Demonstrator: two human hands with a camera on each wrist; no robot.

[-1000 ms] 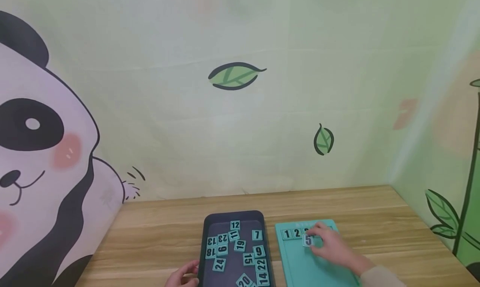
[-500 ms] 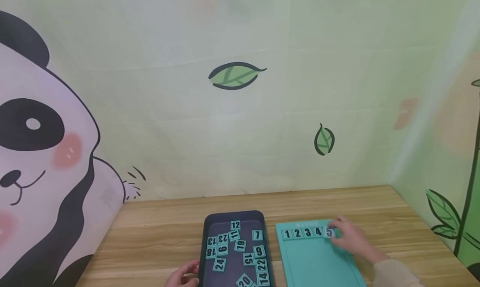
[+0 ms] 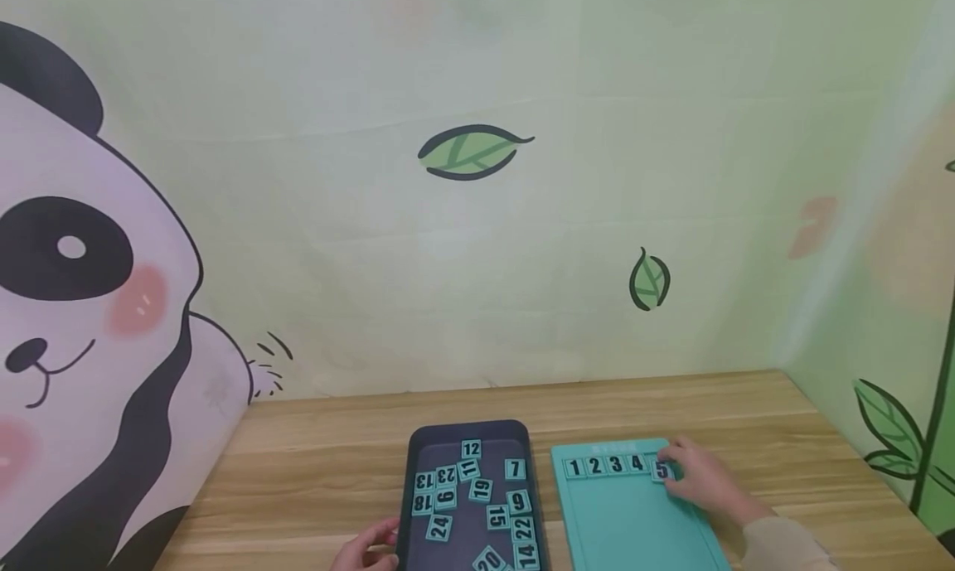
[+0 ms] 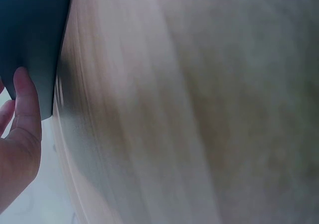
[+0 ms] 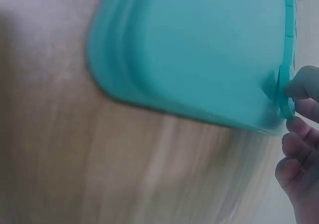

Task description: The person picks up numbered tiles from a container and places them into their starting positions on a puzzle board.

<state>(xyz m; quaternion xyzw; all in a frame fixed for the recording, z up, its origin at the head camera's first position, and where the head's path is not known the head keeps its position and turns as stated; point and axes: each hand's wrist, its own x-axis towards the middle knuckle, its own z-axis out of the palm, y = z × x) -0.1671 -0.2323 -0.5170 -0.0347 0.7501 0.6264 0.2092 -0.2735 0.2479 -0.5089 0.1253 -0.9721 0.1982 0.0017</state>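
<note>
The tray (image 3: pixel 468 428) holds loose tiles (image 3: pixel 445 498), its near end cut off. The left hand (image 3: pixel 366 546) touches its side; whether it grips is unclear. Atop the board (image 3: pixel 634 534), the right hand (image 3: pixel 700 476) pinches tile 5 (image 3: pixel 659 471), tilted, beside tiles 1–4 (image 3: pixel 615 465).

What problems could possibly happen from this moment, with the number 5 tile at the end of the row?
The 5 tile, pinched in the right grip, is out of line with the 4 tile and looks tilted in the right wrist view, so it may settle crooked on the board.

In the dark tray, the left 6-or-9 tile and the right 6-or-9 tile look alike when turned, so they might be confused.
</note>
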